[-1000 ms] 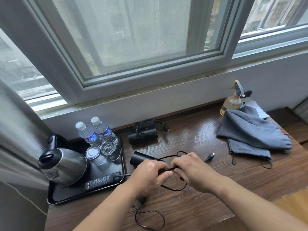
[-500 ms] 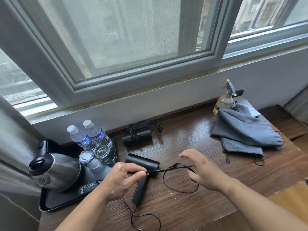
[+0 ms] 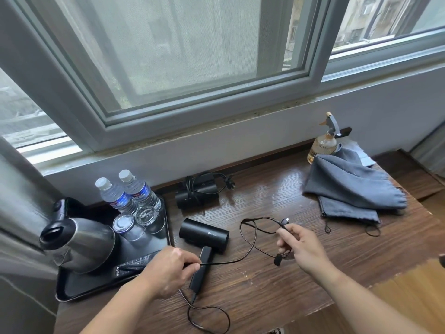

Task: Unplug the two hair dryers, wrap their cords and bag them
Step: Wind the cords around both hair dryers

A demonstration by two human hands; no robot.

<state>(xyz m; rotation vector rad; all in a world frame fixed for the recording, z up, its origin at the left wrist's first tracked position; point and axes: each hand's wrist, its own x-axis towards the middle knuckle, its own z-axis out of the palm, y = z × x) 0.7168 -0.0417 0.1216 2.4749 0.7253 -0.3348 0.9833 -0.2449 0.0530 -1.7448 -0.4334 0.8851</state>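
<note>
Head cam, near dryer (image 3: 204, 235) black, flat on desk (image 3: 265, 290), cord (image 3: 221, 262) loose

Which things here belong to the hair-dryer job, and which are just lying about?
Job: near hair dryer; its cord, pinched by left hand and right hand; far hair dryer, cord wrapped; grey bags.
Lying about: kettle, water bottles, glasses, black tray, spray bottle.

I see a glossy wooden table (image 3: 265, 280), matt black plastic hair dryer (image 3: 204, 233), shiny metal kettle (image 3: 81, 242), grey cloth bags (image 3: 349, 186).
</note>
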